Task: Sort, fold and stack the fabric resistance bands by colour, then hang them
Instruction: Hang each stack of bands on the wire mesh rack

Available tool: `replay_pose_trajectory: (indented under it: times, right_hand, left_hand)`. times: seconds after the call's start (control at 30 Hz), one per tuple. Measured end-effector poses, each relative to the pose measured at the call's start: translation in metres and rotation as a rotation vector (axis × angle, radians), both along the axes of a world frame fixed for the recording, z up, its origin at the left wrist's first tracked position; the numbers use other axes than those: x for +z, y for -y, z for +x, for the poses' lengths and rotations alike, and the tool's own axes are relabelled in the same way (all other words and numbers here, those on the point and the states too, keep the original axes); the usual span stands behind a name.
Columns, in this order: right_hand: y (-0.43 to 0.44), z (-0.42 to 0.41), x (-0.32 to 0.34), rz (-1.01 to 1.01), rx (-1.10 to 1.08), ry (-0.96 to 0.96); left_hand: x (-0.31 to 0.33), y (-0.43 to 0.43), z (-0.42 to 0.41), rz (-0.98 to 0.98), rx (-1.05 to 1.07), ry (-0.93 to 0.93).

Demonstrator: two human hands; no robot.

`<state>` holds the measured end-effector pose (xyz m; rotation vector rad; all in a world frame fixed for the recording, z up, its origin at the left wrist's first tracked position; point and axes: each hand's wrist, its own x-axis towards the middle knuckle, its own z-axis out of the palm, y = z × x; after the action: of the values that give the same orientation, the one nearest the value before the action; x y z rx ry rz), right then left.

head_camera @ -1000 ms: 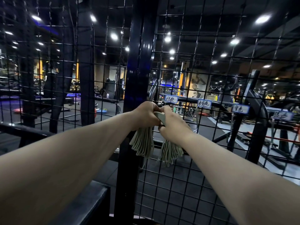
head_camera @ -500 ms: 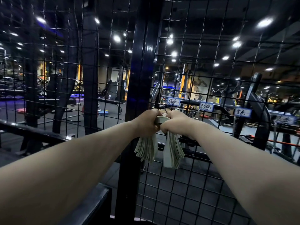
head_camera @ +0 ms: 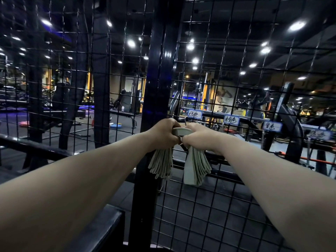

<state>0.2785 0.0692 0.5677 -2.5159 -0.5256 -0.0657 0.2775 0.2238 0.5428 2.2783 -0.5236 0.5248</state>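
A folded stack of pale green fabric bands (head_camera: pixel 196 168) is draped over at the black wire grid (head_camera: pixel 227 197), its two ends hanging down either side. My left hand (head_camera: pixel 163 133) grips the left bundle and my right hand (head_camera: pixel 198 136) grips the right one, both with fingers curled round the fold. A thin metal hook (head_camera: pixel 185 119) pokes up just above the hands, under a white handwritten label (head_camera: pixel 194 114). What the fold rests on is hidden by my fingers.
Two more white labels (head_camera: pixel 231 120) (head_camera: pixel 272 126) hang on the grid to the right. A thick black post (head_camera: pixel 156 88) stands just left of the hands, and a black rail (head_camera: pixel 101 231) lies low in front. Gym machines show behind the mesh.
Both hands with the band stack have risen slightly toward the hook and label. The right bundle now hangs straighter and closer to the left one.
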Motion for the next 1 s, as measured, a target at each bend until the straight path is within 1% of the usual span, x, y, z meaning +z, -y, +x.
replay_pose_trajectory:
  times: [0.1,0.2,0.4,0.53,0.6,0.63,0.7,0.77,0.8,0.83,0.93,0.97,1.0]
  right_hand:
    - [0.0,0.001,-0.001,0.039,-0.016,0.007]
    - [-0.001,0.001,0.0,0.05,0.0,0.027]
    - [-0.011,-0.005,0.006,-0.001,-0.015,0.05]
    - [-0.017,-0.008,0.009,-0.018,-0.028,0.03]
    - [-0.019,-0.008,0.011,-0.004,-0.043,0.027]
    - [-0.02,-0.009,0.012,0.004,-0.052,0.025]
    - [-0.022,-0.009,0.013,0.007,-0.07,0.023]
    - [-0.023,-0.009,0.015,-0.005,-0.087,0.021]
    - [-0.023,-0.008,0.015,-0.013,-0.09,0.022]
    - [-0.022,-0.009,0.015,-0.019,-0.092,0.023]
    - [-0.02,-0.011,0.017,-0.017,-0.077,0.024]
    - [-0.018,-0.012,0.018,-0.014,-0.074,0.026]
    - [-0.017,-0.013,0.02,-0.013,-0.072,0.03]
  left_hand:
    - [0.004,0.003,-0.001,0.065,0.037,0.03]
    - [0.003,0.003,-0.002,0.074,0.054,0.029]
    - [-0.002,-0.005,-0.006,0.025,0.083,0.019]
    - [-0.014,-0.006,-0.015,-0.006,0.064,-0.03]
    - [-0.024,-0.002,-0.022,-0.094,0.086,-0.019]
    - [-0.03,0.001,-0.025,-0.144,0.131,0.007]
    - [-0.043,0.009,-0.035,-0.177,0.308,0.086]
    - [-0.059,0.022,-0.045,-0.185,0.481,0.24]
    - [-0.063,0.028,-0.052,-0.21,0.525,0.301]
    - [-0.068,0.032,-0.055,-0.268,0.536,0.341]
    - [-0.073,0.039,-0.059,-0.451,0.544,0.378]
    - [-0.072,0.041,-0.063,-0.49,0.525,0.407]
    - [-0.071,0.044,-0.069,-0.543,0.457,0.43]
